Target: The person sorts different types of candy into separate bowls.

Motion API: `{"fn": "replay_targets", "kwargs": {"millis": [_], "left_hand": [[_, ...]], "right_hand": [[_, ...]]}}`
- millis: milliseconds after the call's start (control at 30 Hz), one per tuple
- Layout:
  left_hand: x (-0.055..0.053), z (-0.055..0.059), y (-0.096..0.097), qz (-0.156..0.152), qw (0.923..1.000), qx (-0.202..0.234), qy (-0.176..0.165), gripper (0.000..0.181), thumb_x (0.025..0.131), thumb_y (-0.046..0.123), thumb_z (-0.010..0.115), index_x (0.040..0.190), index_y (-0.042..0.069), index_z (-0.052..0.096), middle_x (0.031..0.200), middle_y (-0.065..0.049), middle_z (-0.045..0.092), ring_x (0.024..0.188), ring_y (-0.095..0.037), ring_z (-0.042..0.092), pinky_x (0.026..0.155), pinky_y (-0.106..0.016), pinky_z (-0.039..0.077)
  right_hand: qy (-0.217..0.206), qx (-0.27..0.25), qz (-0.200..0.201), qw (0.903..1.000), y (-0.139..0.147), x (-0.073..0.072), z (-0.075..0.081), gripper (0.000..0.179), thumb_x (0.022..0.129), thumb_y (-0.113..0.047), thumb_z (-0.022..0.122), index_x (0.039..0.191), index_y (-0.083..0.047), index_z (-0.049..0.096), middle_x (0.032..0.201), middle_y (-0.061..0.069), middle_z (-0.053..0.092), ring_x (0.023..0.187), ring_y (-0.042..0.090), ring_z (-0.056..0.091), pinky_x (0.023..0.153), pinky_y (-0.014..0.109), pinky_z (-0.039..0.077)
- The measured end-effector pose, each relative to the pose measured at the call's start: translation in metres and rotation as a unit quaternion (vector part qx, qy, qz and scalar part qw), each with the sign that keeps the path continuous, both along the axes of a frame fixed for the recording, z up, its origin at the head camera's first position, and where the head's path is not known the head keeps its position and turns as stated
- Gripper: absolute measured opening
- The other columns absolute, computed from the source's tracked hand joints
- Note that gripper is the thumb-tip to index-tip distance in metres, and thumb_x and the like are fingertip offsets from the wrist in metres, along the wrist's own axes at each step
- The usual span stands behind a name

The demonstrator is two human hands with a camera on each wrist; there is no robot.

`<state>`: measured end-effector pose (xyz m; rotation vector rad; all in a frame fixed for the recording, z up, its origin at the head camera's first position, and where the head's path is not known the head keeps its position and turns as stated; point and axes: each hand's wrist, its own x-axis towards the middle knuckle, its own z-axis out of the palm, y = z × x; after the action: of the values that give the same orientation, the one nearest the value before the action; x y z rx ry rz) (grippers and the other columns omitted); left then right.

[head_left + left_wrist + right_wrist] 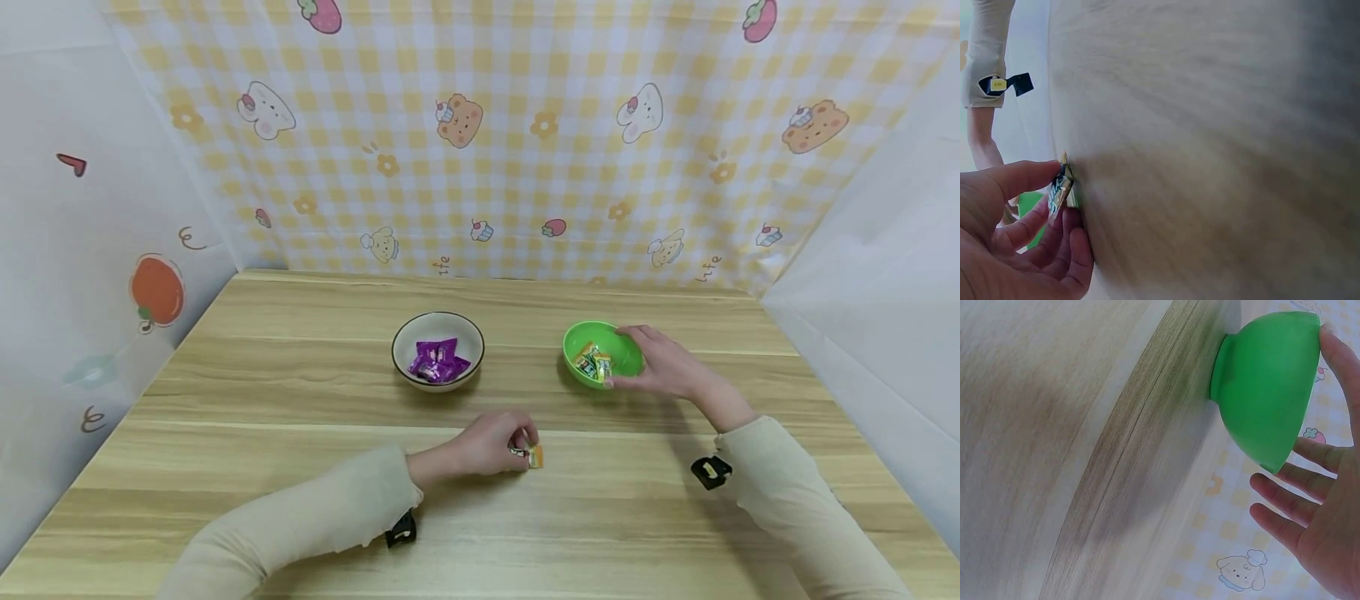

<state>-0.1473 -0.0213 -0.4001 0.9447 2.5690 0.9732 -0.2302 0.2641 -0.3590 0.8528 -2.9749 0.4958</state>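
My left hand pinches a small wrapped candy with an orange end, low over the table in front of the bowls. In the left wrist view, thumb and fingertips hold this candy's shiny, dark-printed wrapper by its edges. On the right, my right hand holds a green bowl at the rim, the thumb and fingers spread around its right side. Several yellow-green wrapped candies lie inside. The right wrist view shows the bowl's outside but hides its contents.
Left of the green bowl stands a cream bowl with a dark rim, holding several purple wrapped candies. Both bowls stand on a wood-grain table. A yellow checked cloth hangs behind it, with pale sheets at both sides.
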Motion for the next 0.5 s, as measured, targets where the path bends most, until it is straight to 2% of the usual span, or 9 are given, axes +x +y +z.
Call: {"fn": "replay_targets", "kwargs": {"millis": [200, 333, 500], "left_hand": [[-0.001, 0.0, 0.0, 0.003, 0.9997, 0.016, -0.017, 0.018, 0.07, 0.005, 0.07, 0.085, 0.011, 0.06, 0.069, 0.009, 0.052, 0.062, -0.002, 0.046, 0.059, -0.017, 0.039], [-0.004, -0.001, -0.001, 0.009, 0.9958, 0.06, -0.068, 0.018, 0.071, 0.002, 0.069, 0.086, 0.008, 0.06, 0.072, 0.005, 0.053, 0.065, -0.005, 0.048, 0.06, -0.018, 0.042], [-0.011, 0.0, 0.0, 0.022, 0.9822, 0.128, -0.136, 0.019, 0.073, -0.001, 0.067, 0.09, 0.002, 0.06, 0.074, 0.001, 0.056, 0.066, -0.008, 0.051, 0.057, -0.021, 0.046]], "right_hand": [[0.0, 0.001, 0.0, 1.0, 0.001, -0.001, -0.001, 0.087, 0.068, -0.054, 0.067, 0.125, 0.005, 0.039, 0.12, 0.025, 0.043, 0.108, 0.04, 0.042, 0.086, 0.052, 0.036], [-0.001, 0.0, -0.001, 1.0, 0.001, -0.001, -0.002, 0.088, 0.068, -0.055, 0.067, 0.125, 0.005, 0.039, 0.12, 0.025, 0.043, 0.108, 0.04, 0.042, 0.086, 0.052, 0.036], [-0.005, 0.001, -0.003, 1.0, 0.001, -0.001, -0.001, 0.089, 0.067, -0.057, 0.066, 0.126, 0.005, 0.038, 0.12, 0.025, 0.043, 0.108, 0.04, 0.042, 0.086, 0.052, 0.036]]}}
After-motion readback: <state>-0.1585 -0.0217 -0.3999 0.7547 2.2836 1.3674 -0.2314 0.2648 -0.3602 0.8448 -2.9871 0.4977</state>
